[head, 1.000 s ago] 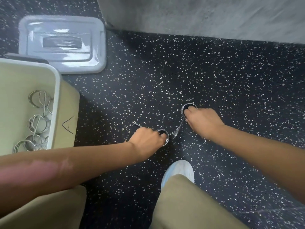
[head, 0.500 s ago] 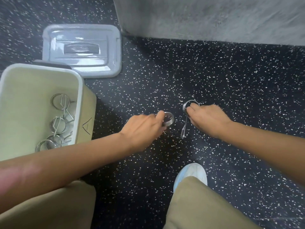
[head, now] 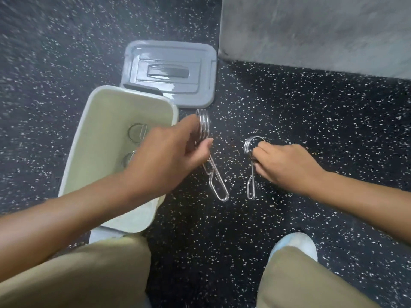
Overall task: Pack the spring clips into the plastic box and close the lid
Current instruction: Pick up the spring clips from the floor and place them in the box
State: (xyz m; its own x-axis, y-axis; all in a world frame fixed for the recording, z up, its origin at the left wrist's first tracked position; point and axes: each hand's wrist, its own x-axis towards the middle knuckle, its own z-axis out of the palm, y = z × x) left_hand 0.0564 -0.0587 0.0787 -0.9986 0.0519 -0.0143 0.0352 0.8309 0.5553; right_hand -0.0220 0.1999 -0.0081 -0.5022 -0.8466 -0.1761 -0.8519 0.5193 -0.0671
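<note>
My left hand point(head: 171, 154) grips a steel spring clip point(head: 204, 126) by its coil, lifted off the floor just right of the box, its long loop hanging down. My right hand point(head: 289, 165) pinches a second spring clip point(head: 252, 147) at its coil, with the tail pointing toward me. The pale green plastic box point(head: 95, 138) stands open at the left and holds other spring clips point(head: 135, 131), partly hidden by my left hand and forearm. The grey lid point(head: 169, 70) lies flat on the floor behind the box.
The floor is black rubber with white specks point(head: 300, 107). A grey concrete block or wall point(head: 322, 30) rises at the back right. My knees in khaki trousers fill the bottom edge, with a light blue shoe point(head: 295, 243) at the lower right.
Both hands have lifted their clips off the floor. My left hand has carried its clip left toward the box. The view has swung left, so the box and lid sit nearer the middle.
</note>
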